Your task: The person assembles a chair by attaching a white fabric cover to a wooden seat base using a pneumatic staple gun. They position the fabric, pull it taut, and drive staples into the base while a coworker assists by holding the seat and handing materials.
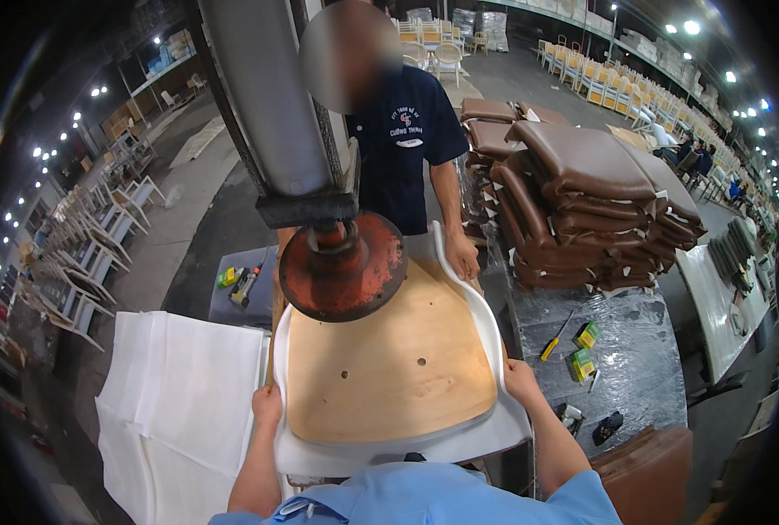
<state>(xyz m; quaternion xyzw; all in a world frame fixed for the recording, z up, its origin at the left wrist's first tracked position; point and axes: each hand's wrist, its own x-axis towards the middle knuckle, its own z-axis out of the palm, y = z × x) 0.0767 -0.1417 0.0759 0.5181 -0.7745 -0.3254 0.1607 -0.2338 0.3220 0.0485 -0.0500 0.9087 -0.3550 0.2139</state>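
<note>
A pale plywood seat board (389, 394) with several small holes lies on a white padding sheet (354, 458), whose edges curl up along the board's sides. My left hand (268, 404) is closed on the sheet's left edge, and my right hand (520, 382) grips the right edge; the fingertips of both are partly hidden. Just over the board's far part hangs a worn red round press plate (343, 271), covering some of it. Across from me stands a person in a dark shirt (402, 131), one hand (462, 256) by the sheet's far right edge.
Brown upholstered seats (595, 201) are piled at the right. On the plastic-covered table (639, 376) lie a yellow screwdriver (554, 341), green-yellow boxes (584, 363) and a black tool (609, 427). White sheets (179, 411) are stacked at left. A grey press column (271, 96) rises ahead.
</note>
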